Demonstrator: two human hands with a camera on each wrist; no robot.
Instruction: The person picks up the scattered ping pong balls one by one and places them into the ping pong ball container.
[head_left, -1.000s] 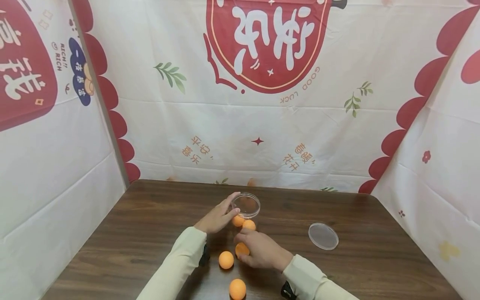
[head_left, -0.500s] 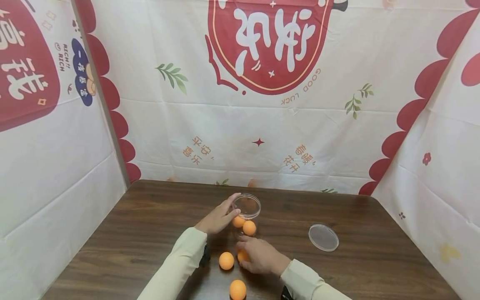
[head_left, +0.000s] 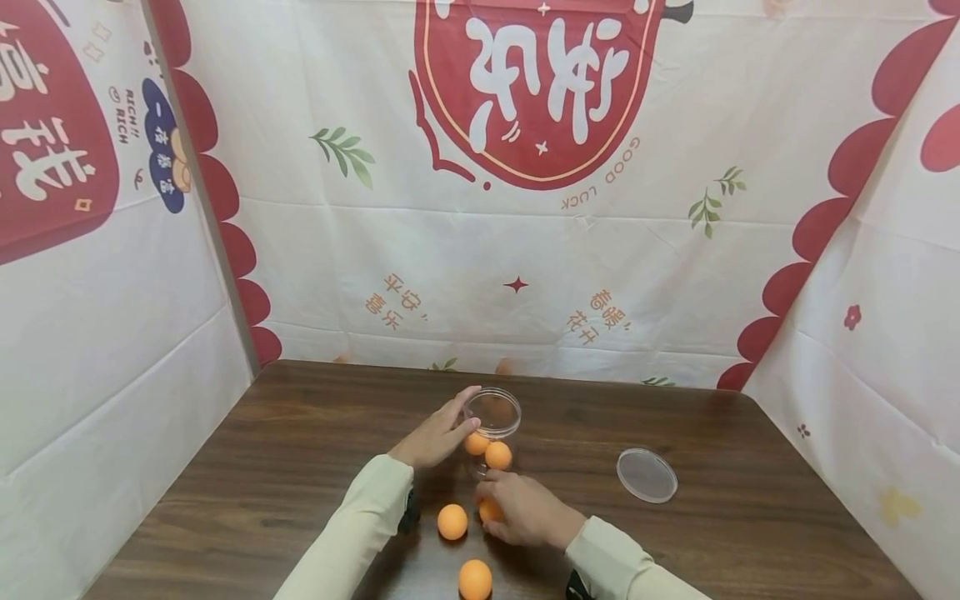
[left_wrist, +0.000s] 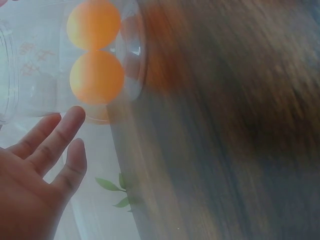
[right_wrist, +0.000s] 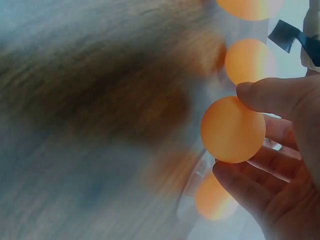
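Pinching an orange ball (head_left: pixel 491 510) between thumb and fingers, the right grip (head_left: pixel 522 507) in the head view has drawn slightly toward the person over the last second, uncovering more of the clear jar (head_left: pixel 492 431). The hold looks settled, though the ball remains outside, just on the jar's near side. In the left wrist view, the left grip (left_wrist: pixel 35 172) cups the jar's side, with two balls (left_wrist: pixel 96 77) inside. The right wrist view shows the pinched ball smooth, round and plain, without visible markings.
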